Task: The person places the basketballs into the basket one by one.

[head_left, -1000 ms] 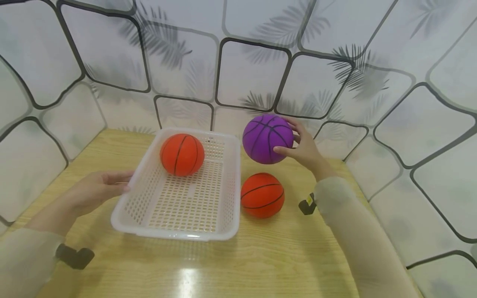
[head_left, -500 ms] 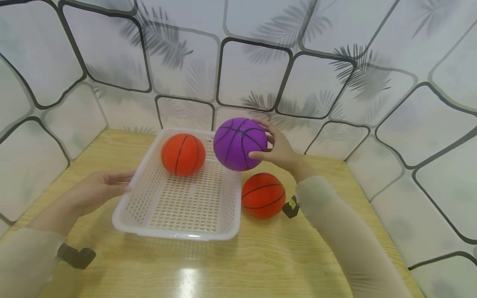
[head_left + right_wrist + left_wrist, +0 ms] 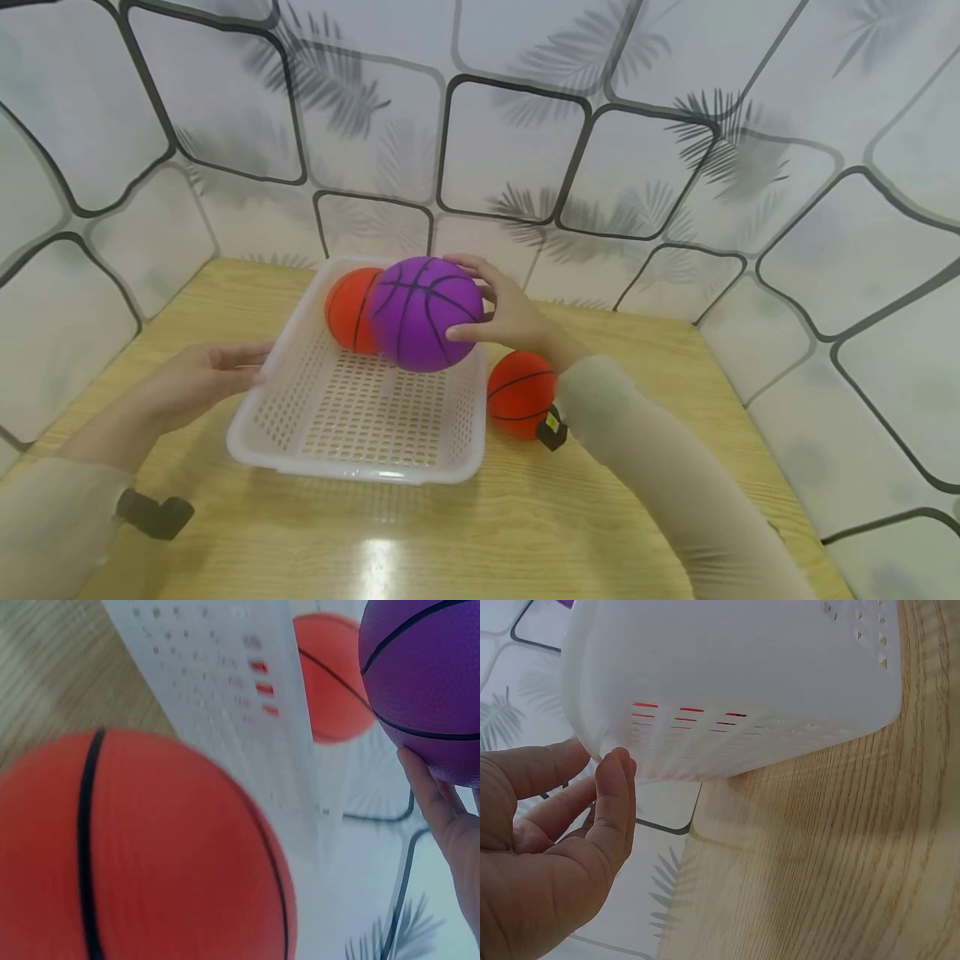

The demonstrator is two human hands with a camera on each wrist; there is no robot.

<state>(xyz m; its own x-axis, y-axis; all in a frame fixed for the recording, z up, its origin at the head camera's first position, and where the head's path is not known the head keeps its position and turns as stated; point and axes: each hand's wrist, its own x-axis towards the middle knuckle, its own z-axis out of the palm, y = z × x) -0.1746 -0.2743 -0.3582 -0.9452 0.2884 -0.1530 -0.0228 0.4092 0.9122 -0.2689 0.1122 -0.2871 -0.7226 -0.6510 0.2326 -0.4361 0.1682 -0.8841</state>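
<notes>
The right hand (image 3: pixel 510 312) holds the purple ball (image 3: pixel 426 315) from the ball's right side, thumb on the near face and the other fingers curled round the far face, so the ball lies directly left of those fingers. Being round, it has no long axis; the basket (image 3: pixel 358 474) has 1, running away from the person, and its opening lies below and left of the right fingers.

The deciding relation, as I judge it, is sideways: the inner red ball (image 3: pixel 348 310) sits in the basket, farther left of the right fingers, past the purple ball. From the head view these 2 balls overlap; I cannot tell whether they touch. The outer red ball (image 3: pixel 519 387) lies on the table (image 3: pixel 555 525), below and nearer than the right fingers, just outside the basket's right wall.

Well left of all this, the left hand (image 3: pixel 191 379) pinches the basket's left rim between its fingers. The right hand is nearer to all 3 balls.
</notes>
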